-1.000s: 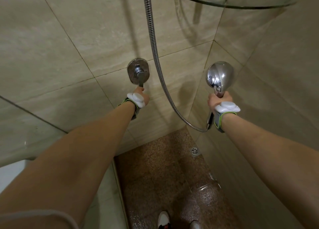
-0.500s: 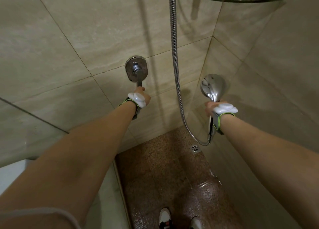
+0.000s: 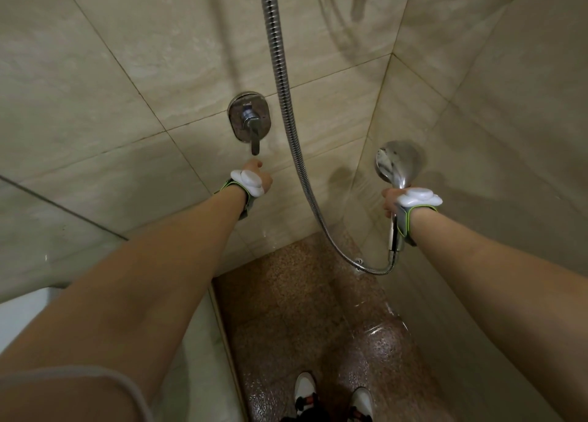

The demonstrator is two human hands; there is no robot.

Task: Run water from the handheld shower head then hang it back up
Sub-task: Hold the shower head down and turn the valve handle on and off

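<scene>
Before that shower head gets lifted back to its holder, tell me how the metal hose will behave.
The metal hose hangs in a slack curve down to the shower head, so it is probably floppy and will trail and swing. Its ribbed metal suggests some weight tugging at the handle in the right hand. The wet-looking floor hints it may be slippery.

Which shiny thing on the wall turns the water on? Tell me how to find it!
Look at the big tan tiled wall straight ahead, where two tile lines meet. Just left of the hanging silver hose sits an oval metal plate with a small lever pointing down, right above the left hand. Unlike the shower head held in the right hand, it is fixed flat to the wall.
</scene>
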